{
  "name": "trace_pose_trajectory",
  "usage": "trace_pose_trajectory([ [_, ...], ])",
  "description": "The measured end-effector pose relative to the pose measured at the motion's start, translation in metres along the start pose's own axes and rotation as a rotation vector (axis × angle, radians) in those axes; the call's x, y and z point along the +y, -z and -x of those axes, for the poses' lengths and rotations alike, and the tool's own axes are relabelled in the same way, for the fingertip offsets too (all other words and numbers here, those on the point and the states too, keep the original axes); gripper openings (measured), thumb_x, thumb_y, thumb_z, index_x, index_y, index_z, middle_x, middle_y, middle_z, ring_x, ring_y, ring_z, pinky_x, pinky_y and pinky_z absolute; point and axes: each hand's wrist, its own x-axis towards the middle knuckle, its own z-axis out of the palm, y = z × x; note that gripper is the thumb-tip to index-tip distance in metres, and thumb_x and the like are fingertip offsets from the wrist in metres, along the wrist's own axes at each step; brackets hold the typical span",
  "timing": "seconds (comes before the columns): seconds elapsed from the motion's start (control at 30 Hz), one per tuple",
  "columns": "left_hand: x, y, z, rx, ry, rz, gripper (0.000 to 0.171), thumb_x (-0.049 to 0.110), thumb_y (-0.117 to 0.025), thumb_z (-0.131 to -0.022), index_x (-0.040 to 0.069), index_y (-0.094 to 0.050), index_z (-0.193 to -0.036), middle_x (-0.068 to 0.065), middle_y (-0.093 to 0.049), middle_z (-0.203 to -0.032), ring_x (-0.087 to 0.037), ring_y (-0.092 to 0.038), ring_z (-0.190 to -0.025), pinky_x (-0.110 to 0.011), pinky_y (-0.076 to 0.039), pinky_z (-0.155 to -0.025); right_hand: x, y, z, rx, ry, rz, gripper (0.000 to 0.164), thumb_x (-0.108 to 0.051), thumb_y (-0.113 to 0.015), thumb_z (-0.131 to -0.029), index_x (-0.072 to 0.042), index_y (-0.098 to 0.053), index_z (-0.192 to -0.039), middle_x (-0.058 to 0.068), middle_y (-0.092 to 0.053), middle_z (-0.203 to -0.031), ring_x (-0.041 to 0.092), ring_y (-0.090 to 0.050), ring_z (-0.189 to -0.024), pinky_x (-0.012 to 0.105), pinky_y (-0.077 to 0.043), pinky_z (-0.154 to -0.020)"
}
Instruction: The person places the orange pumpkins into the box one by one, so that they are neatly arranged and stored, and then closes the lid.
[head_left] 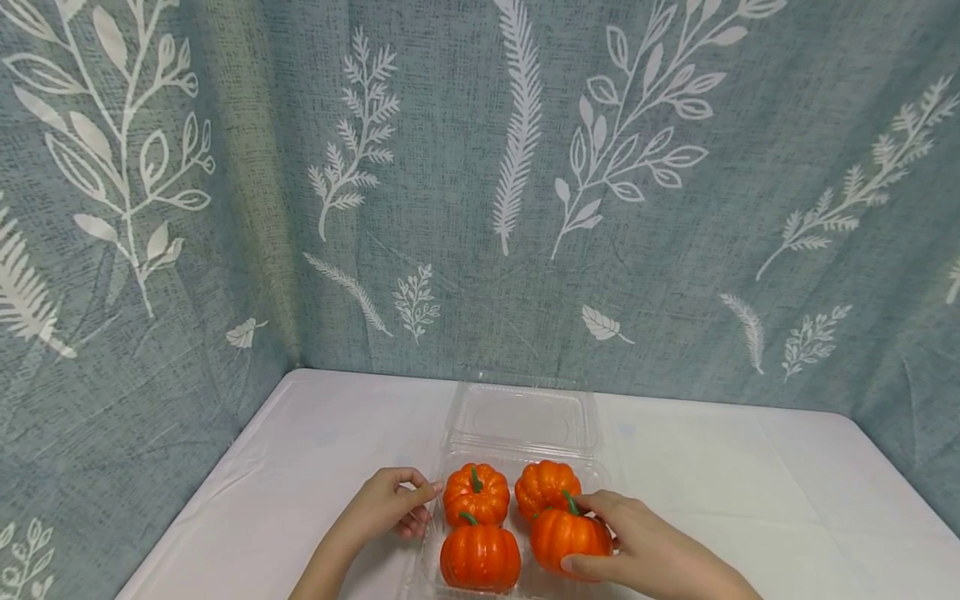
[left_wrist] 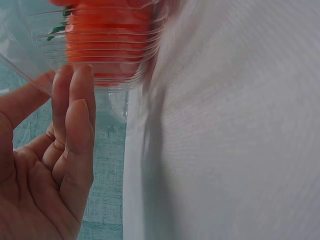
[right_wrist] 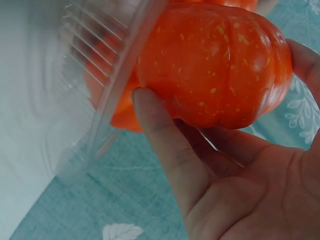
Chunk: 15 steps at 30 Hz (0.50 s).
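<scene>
A clear plastic clamshell container (head_left: 602, 477) lies on the table with its lid laid back. My right hand (head_left: 633, 540) grips an orange toy pumpkin (head_left: 564, 542) with a green stem, thumb and fingers around its sides. In the right wrist view this pumpkin (right_wrist: 215, 65) shows yellow specks and sits above the container's rim, at the near right corner. Three other pumpkins sit inside: back left (head_left: 477, 495), back right (head_left: 546, 486) and front left (head_left: 480, 560). My left hand (head_left: 392, 502) pinches the container's left rim, fingertips against its ribbed wall (left_wrist: 105, 57).
The transparent lid (head_left: 525, 417) reaches toward the back edge of the white-covered table (head_left: 720, 483). A blue-green curtain (head_left: 465, 208) with white leaf prints hangs behind the table and along its sides.
</scene>
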Motion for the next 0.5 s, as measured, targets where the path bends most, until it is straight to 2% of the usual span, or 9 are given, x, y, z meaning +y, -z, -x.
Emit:
trace_pose_trajectory([
  [0.1,0.0008,0.0001,0.0003,0.0,0.001,0.003,0.031,0.029,-0.06,-0.089,-0.002,-0.059,-0.083,-0.004,-0.062,-0.058,-0.01,-0.058,-0.047,-0.028,-0.052,-0.047,0.0013,-0.0008,-0.0012,-0.006,0.012,0.0,0.066,-0.05,-0.064,-0.08,-0.001,-0.053,-0.123,0.0,-0.058,-0.111,0.021,-0.054,-0.098,0.039,-0.049,-0.08],
  [0.33,0.0018,0.0009,0.001,-0.002,-0.003,0.009,0.032,0.028,-0.06,-0.089,-0.003,-0.059,-0.082,-0.003,-0.061,-0.058,-0.009,-0.058,-0.047,-0.027,-0.052,-0.047,0.0039,-0.0012,-0.0063,-0.033,0.097,-0.053,0.06,-0.042,-0.064,-0.083,0.003,-0.053,-0.122,0.003,-0.06,-0.108,0.012,-0.056,-0.088,0.025,-0.05,-0.071],
  [0.5,0.001,0.001,0.0015,-0.006,-0.006,0.012,0.032,0.028,-0.06,-0.089,-0.003,-0.059,-0.083,-0.003,-0.061,-0.058,-0.009,-0.058,-0.047,-0.027,-0.052,-0.047,0.0053,-0.0027,-0.0069,-0.036,0.135,-0.069,0.058,-0.039,-0.064,-0.084,0.005,-0.054,-0.12,0.005,-0.061,-0.107,0.007,-0.056,-0.086,0.022,-0.05,-0.07],
])
